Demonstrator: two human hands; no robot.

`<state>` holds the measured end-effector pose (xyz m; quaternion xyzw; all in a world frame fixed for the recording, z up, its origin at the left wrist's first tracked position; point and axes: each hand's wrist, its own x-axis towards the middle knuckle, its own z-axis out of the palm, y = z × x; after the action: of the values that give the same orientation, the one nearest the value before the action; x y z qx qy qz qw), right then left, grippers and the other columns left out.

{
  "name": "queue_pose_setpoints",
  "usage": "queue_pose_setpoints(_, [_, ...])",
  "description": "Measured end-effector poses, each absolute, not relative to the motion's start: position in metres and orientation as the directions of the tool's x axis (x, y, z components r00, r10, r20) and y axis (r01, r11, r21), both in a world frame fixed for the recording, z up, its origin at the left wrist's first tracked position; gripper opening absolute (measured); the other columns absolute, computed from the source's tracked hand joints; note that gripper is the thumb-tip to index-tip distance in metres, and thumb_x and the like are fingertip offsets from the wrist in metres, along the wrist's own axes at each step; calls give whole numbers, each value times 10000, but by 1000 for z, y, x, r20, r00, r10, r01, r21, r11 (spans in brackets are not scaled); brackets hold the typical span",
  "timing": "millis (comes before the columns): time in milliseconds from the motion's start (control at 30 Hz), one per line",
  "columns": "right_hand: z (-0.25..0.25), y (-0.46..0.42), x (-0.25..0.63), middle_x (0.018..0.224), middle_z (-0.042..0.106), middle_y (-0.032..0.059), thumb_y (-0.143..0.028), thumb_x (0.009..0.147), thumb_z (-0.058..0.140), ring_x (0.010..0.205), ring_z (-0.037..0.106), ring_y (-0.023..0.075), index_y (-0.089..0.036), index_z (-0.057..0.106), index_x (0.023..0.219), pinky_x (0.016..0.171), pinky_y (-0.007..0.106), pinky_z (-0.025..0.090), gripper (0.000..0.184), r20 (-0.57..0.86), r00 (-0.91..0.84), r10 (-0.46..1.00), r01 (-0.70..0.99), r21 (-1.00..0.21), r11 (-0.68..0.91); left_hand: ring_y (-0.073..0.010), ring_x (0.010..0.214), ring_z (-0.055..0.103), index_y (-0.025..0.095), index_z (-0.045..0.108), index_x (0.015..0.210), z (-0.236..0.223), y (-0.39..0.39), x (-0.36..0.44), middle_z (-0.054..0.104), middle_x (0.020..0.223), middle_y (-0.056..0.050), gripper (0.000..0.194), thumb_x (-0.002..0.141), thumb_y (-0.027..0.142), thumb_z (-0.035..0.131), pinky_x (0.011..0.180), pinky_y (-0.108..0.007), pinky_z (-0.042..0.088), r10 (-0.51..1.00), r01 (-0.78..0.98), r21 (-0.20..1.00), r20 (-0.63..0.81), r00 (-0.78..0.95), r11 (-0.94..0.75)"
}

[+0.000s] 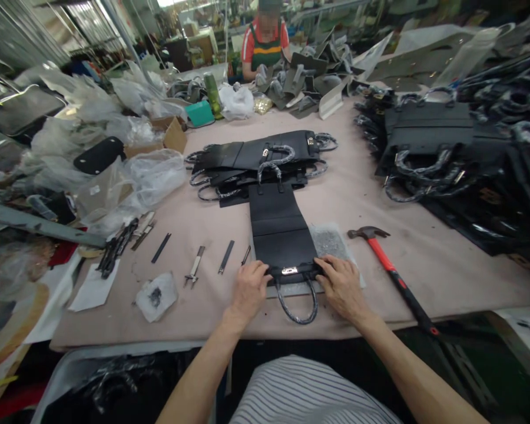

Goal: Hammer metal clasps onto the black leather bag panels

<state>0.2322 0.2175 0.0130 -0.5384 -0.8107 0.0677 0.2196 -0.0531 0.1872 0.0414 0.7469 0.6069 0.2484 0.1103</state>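
Note:
A flat black handbag panel point(282, 235) lies lengthwise before me, a plastic-wrapped handle at each end and a silver clasp point(289, 271) near its close end. My left hand point(249, 288) pinches the panel's left edge beside the clasp. At the opposite edge, my right hand point(340, 284) has its fingers closed on the corner. Beneath the panel is a grey slab point(331, 241), partly covered. The near handle point(298, 321) loops toward me over the table's front edge area. Beyond, the panel's far end touches a stack of similar black panels point(265, 153).
A red-and-black claw hammer point(391, 271) lies to the right. Left are slim metal tools point(194, 268), a black strip point(161, 248) and a white lump point(156, 297). More black bag pieces point(428, 129) are piled at right. A person point(265, 44) sits across the table.

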Motion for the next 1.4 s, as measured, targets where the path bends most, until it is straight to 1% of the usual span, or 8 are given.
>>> queue_pose_setpoints(133, [23, 220, 228, 1278, 585, 123, -215, 979, 476, 1163, 519, 287, -220, 615, 1308, 1017, 487, 353, 357, 290, -322, 901, 838, -356, 414, -267, 1034, 588, 200, 695, 1017, 50, 199, -15, 644, 1080, -81, 126, 908, 251, 735, 883, -419, 514, 962, 885, 379, 140, 235, -271])
queue_pose_setpoints(267, [38, 226, 211, 1259, 589, 115, -240, 952, 572, 1132, 521, 276, -229, 666, 1224, 964, 438, 384, 288, 226, -450, 864, 781, -370, 503, -253, 965, 570, 187, 687, 902, 58, 214, -11, 614, 996, -70, 132, 881, 284, 773, 829, -388, 506, 948, 903, 297, 28, 318, -312])
queue_pose_setpoints(500, [50, 251, 196, 984, 600, 107, -189, 932, 606, 916, 505, 255, -177, 644, 956, 749, 350, 373, 47, 96, -637, 765, 740, -204, 641, -275, 957, 575, 148, 618, 943, 62, 222, -6, 610, 997, -115, 21, 935, 130, 626, 813, -387, 511, 887, 886, 129, -73, 456, -445])
queue_pose_setpoints(600, [51, 262, 205, 953, 598, 95, -99, 928, 524, 859, 502, 226, -174, 632, 938, 744, 335, 374, 132, 103, -718, 689, 658, -222, 719, -280, 947, 577, 142, 598, 957, 63, 223, -9, 606, 992, -130, 135, 911, 36, 529, 808, -389, 515, 863, 865, 91, -67, 500, -494])
queue_pose_setpoints(700, [49, 267, 218, 965, 608, 85, -55, 939, 438, 855, 526, 205, -163, 642, 1007, 763, 323, 403, 240, 124, -758, 640, 597, -264, 758, -267, 943, 585, 151, 591, 961, 63, 223, -20, 613, 989, -122, 224, 854, -19, 493, 826, -378, 528, 860, 850, 176, -31, 509, -497])
queue_pose_setpoints(900, [33, 271, 238, 1036, 674, 59, -6, 893, 428, 924, 592, 170, -194, 700, 938, 871, 326, 437, 333, 270, -732, 625, 439, -514, 736, -177, 927, 641, 163, 647, 952, 53, 214, -53, 660, 995, -86, 346, 851, -40, 386, 835, -295, 563, 846, 640, 577, 193, 497, -507])
queue_pose_setpoints(1167, [32, 276, 242, 978, 705, 47, 10, 824, 514, 919, 574, 186, -210, 717, 786, 851, 350, 440, 302, 258, -811, 526, 344, -516, 784, -207, 1234, 625, 169, 707, 923, 23, 198, -67, 713, 1094, -100, 395, 847, -61, 395, 1083, -430, 552, 731, 546, 495, 352, 584, -676])
queue_pose_setpoints(1400, [28, 251, 249, 1238, 662, 100, 1, 884, 416, 1128, 563, 224, -207, 703, 1192, 968, 424, 520, 470, 336, -763, 552, 358, -491, 794, -216, 1334, 595, 168, 692, 1169, 6, 183, -61, 700, 1259, -114, 461, 898, -28, 375, 1102, -451, 565, 774, 616, 470, 427, 468, -632])
